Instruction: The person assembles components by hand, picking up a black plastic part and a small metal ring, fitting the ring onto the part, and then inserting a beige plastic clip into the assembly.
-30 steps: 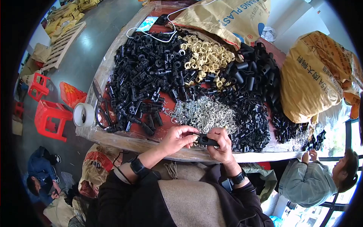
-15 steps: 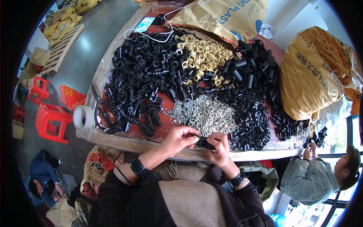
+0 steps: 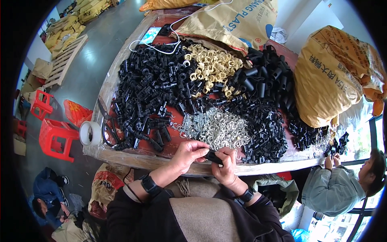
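Observation:
Over the table's near edge, my left hand [image 3: 188, 156] pinches one end of a small black plastic part [image 3: 213, 157] between thumb and fingers. On the other end, the fingers of my right hand [image 3: 225, 167] are closed too. The part is tilted, its right end lower, and the fingertips cover both ends. Just beyond my hands lies a heap of small silvery metal clips [image 3: 221, 131]. To its right is a pile of small black plastic pieces [image 3: 268, 139].
Black fittings [image 3: 145, 88], cream rings [image 3: 213, 62] and black tubes [image 3: 262, 76] are heaped farther back. Scissors [image 3: 108, 121] and a tape roll [image 3: 90, 133] lie at left. A yellow sack [image 3: 328, 80] stands at right, near a co-worker [image 3: 334, 187]. Red stools [image 3: 58, 139] stand on the floor.
The black part has turned: the opening that showed in its face is no longer visible, and its right end has dipped. My right hand has shifted slightly left, and the view has shifted a little.

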`<state>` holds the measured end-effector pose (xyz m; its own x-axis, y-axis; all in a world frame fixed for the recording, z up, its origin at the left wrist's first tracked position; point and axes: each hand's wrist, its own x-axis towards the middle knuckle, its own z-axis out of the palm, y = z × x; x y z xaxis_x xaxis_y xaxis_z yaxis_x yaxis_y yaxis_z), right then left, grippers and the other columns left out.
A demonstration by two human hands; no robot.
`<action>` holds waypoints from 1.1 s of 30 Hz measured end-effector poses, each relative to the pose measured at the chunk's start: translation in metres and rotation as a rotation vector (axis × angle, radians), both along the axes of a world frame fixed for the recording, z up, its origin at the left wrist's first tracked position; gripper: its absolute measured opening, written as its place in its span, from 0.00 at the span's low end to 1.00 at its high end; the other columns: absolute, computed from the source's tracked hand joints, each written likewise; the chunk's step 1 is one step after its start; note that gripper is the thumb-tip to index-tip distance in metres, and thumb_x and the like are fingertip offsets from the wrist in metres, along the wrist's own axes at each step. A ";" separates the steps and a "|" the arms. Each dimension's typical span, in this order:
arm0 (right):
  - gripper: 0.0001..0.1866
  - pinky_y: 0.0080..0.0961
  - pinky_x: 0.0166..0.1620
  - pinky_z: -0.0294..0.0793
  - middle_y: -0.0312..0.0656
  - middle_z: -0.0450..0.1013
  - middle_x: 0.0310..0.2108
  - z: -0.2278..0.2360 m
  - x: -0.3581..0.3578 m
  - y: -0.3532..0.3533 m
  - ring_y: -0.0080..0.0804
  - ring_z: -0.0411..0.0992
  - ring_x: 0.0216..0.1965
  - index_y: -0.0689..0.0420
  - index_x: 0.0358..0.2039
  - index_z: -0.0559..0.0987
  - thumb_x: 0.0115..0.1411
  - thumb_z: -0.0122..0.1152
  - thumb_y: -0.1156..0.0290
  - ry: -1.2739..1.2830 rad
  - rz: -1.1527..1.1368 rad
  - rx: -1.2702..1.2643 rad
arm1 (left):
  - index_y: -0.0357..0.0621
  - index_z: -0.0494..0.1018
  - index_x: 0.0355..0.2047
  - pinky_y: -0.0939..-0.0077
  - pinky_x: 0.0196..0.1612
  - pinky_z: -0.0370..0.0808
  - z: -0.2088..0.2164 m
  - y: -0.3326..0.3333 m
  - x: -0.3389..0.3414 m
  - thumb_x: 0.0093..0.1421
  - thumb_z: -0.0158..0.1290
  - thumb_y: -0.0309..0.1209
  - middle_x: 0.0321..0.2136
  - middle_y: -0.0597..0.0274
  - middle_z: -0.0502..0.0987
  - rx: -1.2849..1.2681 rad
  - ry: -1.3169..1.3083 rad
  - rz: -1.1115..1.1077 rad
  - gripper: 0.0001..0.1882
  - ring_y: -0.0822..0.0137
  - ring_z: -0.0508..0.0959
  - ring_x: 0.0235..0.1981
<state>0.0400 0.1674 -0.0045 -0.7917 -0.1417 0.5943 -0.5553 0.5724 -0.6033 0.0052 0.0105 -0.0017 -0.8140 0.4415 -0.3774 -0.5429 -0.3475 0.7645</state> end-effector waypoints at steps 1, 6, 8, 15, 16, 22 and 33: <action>0.24 0.27 0.30 0.67 0.45 0.62 0.31 -0.002 0.000 -0.001 0.38 0.64 0.30 0.59 0.34 0.67 0.31 0.52 0.88 0.004 -0.003 -0.002 | 0.39 0.71 0.33 0.87 0.26 0.71 -0.001 0.000 0.000 0.51 0.51 0.28 0.23 0.67 0.73 -0.002 0.004 -0.003 0.09 0.79 0.71 0.20; 0.23 0.28 0.33 0.65 0.46 0.63 0.31 -0.005 -0.003 -0.004 0.37 0.63 0.30 0.60 0.34 0.66 0.32 0.51 0.88 -0.022 -0.017 -0.072 | 0.38 0.65 0.43 0.86 0.31 0.70 0.001 0.003 0.000 0.51 0.52 0.26 0.30 0.64 0.71 -0.019 0.105 -0.018 0.18 0.78 0.71 0.27; 0.23 0.28 0.34 0.65 0.47 0.63 0.31 -0.003 -0.006 -0.004 0.38 0.63 0.31 0.60 0.35 0.66 0.33 0.52 0.87 -0.049 -0.002 -0.106 | 0.37 0.59 0.49 0.84 0.35 0.69 0.004 0.006 0.001 0.50 0.52 0.24 0.34 0.63 0.69 0.025 0.242 -0.003 0.26 0.78 0.69 0.31; 0.27 0.34 0.45 0.61 0.50 0.62 0.41 0.016 -0.025 0.024 0.43 0.62 0.41 0.62 0.42 0.66 0.38 0.58 0.70 -0.296 0.371 -0.062 | 0.37 0.41 0.56 0.81 0.41 0.66 0.000 -0.010 -0.005 0.45 0.57 0.27 0.40 0.58 0.66 -0.169 0.438 -0.155 0.44 0.75 0.68 0.38; 0.29 0.35 0.48 0.59 0.50 0.61 0.43 0.022 -0.028 0.026 0.44 0.62 0.43 0.62 0.44 0.65 0.40 0.59 0.66 -0.367 0.482 -0.086 | 0.36 0.39 0.56 0.81 0.42 0.66 0.001 -0.011 -0.006 0.45 0.58 0.29 0.40 0.57 0.67 -0.198 0.448 -0.197 0.46 0.74 0.68 0.38; 0.35 0.36 0.50 0.56 0.52 0.60 0.46 0.043 -0.032 0.019 0.46 0.59 0.49 0.63 0.48 0.63 0.40 0.60 0.57 -0.425 0.784 -0.124 | 0.33 0.36 0.56 0.74 0.47 0.62 0.000 0.001 -0.002 0.42 0.60 0.29 0.43 0.53 0.64 -0.019 0.526 -0.192 0.50 0.69 0.65 0.44; 0.32 0.31 0.42 0.65 0.46 0.67 0.35 0.028 -0.005 0.059 0.36 0.67 0.35 0.64 0.36 0.71 0.43 0.53 0.45 -0.364 0.217 -0.464 | 0.34 0.35 0.56 0.76 0.42 0.67 0.006 0.021 0.005 0.44 0.59 0.29 0.36 0.54 0.69 0.223 0.087 -0.286 0.49 0.69 0.70 0.38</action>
